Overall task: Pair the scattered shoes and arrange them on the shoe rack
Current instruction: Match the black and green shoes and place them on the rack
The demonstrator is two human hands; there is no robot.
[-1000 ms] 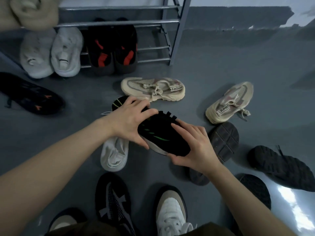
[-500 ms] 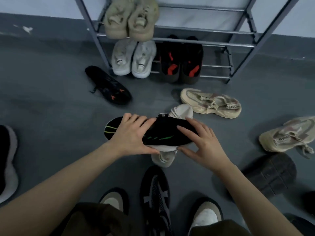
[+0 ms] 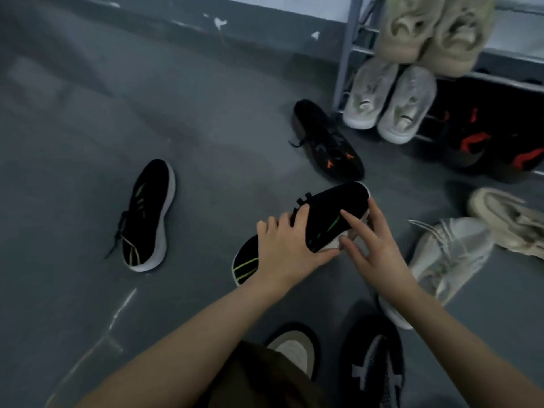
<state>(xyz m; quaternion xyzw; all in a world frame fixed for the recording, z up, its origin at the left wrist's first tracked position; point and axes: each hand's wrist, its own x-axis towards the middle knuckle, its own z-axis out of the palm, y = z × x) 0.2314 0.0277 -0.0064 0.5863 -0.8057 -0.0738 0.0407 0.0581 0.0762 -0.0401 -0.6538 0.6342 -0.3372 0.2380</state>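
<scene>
My left hand (image 3: 287, 251) was clamped over the middle of a black shoe with green stripes (image 3: 332, 219), fingers curled across its upper and thumb pressed under the pale sole. My right hand (image 3: 374, 245) rested against the toe end with its fingers spread loose, steadying the shoe, not really gripping it. The shoe sat tilted, low over the floor (image 3: 88, 113), just in front of my knees.

Its likely mate, a second black shoe with green stripes (image 3: 148, 213), lay on its side well off to my left, alone on the floor. That pair was not yet brought together.

The shoe rack (image 3: 346, 54) stood up at the right and already held some work done: a tan pair (image 3: 435, 28) on an upper shelf, a light grey pair (image 3: 388, 98) below it, and beside those a black pair with red marks (image 3: 494, 134), though that corner was blurred and I could not be sure both were fully on the shelf.

Plenty remained loose: a black shoe with orange marks (image 3: 326, 139) lying near the rack's foot, a grey knit shoe (image 3: 450, 254) and a beige shoe (image 3: 509, 219) at my right, and a dark shoe with white crosses (image 3: 374, 366) close by my legs. I judged the job somewhere near the middle, with several pairs to match and shelve.
</scene>
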